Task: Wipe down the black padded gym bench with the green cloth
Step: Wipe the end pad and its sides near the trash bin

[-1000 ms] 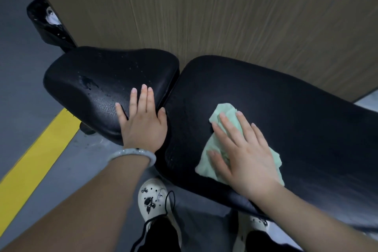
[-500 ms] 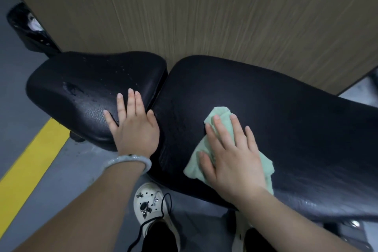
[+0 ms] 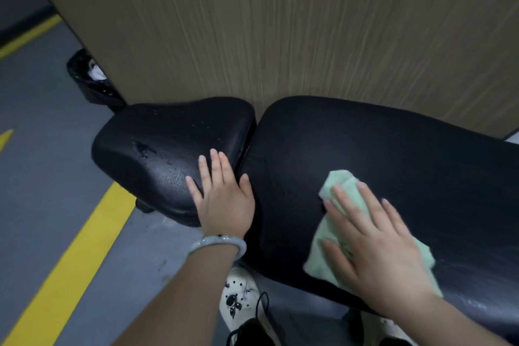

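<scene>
The bench (image 3: 393, 163) runs across the head view in two black padded parts: a smaller seat pad (image 3: 168, 143) on the left and a long back pad on the right, split by a narrow gap. The green cloth (image 3: 348, 188) lies crumpled on the long pad near its front edge, pressed flat under the right hand (image 3: 379, 247), whose fingers are straight and spread. The left hand (image 3: 224, 199) rests open on the seat pad's near right corner, thumb at the gap, a pale bracelet (image 3: 216, 244) on the wrist.

A black bin (image 3: 90, 78) stands on the floor beyond the seat pad, against the wooden wall (image 3: 280, 22); something white shows inside it.

Compared with half a second ago, the cloth and right hand sit further right along the long pad, while the left hand keeps its place.

The far edge of the bench lies close to the wall. Grey floor (image 3: 42, 177) with a yellow stripe (image 3: 78, 247) opens to the left, and a white shoe (image 3: 238, 298) shows below the front edge.
</scene>
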